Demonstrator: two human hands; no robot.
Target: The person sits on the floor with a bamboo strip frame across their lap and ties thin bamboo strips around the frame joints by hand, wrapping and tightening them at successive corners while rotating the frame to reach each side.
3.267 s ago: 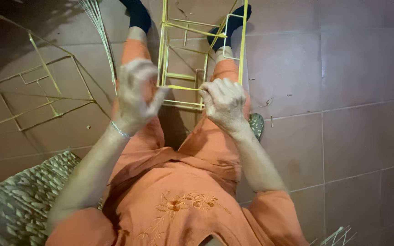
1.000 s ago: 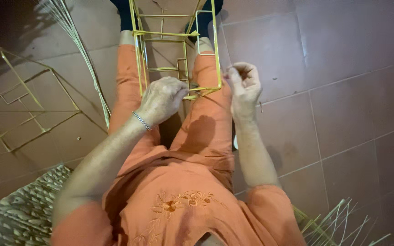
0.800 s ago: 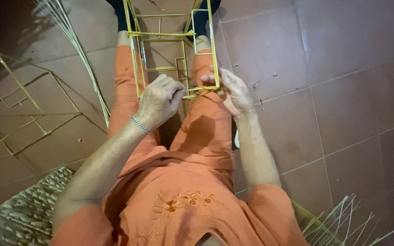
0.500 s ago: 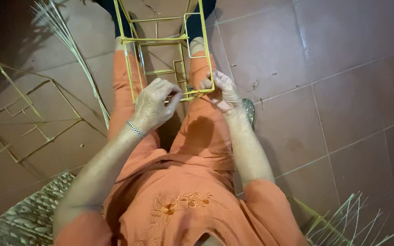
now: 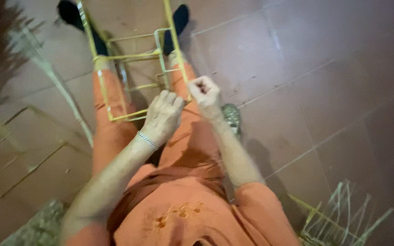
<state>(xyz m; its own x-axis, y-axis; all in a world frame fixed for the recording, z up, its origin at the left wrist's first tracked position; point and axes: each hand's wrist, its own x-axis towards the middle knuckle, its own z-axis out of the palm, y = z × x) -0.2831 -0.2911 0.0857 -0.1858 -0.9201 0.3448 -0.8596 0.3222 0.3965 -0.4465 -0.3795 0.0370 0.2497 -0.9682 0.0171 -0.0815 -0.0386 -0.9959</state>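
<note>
Since the yellow stick frame (image 5: 133,68) at upper centre appears light and brittle, its near corner is gripped by the closed right hand (image 5: 204,92), the left hand (image 5: 163,116) curled nearby.

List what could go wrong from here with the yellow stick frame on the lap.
The right hand is fisted at the corner of the yellow frame; a hard pull might snap or loosen a thin stick. The frame only rests across the orange-clad legs, under the left hand, so it may slide toward the tiled floor.
</note>
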